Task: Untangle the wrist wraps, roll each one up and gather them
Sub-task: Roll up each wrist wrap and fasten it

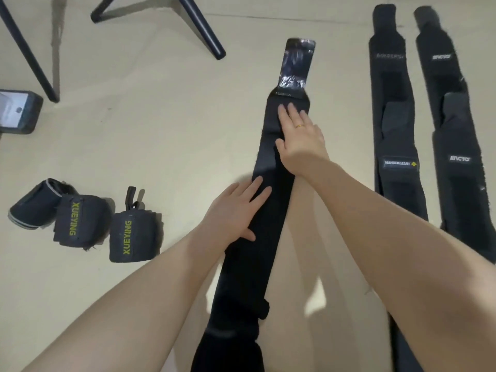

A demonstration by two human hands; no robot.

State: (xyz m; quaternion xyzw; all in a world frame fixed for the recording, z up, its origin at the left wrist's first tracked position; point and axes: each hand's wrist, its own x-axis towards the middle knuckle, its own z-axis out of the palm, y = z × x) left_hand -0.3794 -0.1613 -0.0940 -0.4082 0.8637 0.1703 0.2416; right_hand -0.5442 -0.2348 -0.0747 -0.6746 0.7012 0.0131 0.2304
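Note:
A long black wrist wrap [271,183] lies stretched flat on the floor, running from near me to its shiny end [296,64] farther away. My right hand [300,140] presses flat on its far part with straight fingers. My left hand [236,210] lies flat on its middle part, fingers straight. Two rolled wraps marked XUEYING [77,221] [131,237] stand at the left, beside a third rolled wrap with a grey edge [35,205]. Two unrolled black wraps [394,116] [456,135] lie straight at the right.
Black chair legs [204,25] [26,52] stand on the beige floor at the top. A phone [16,111] rests at the left edge.

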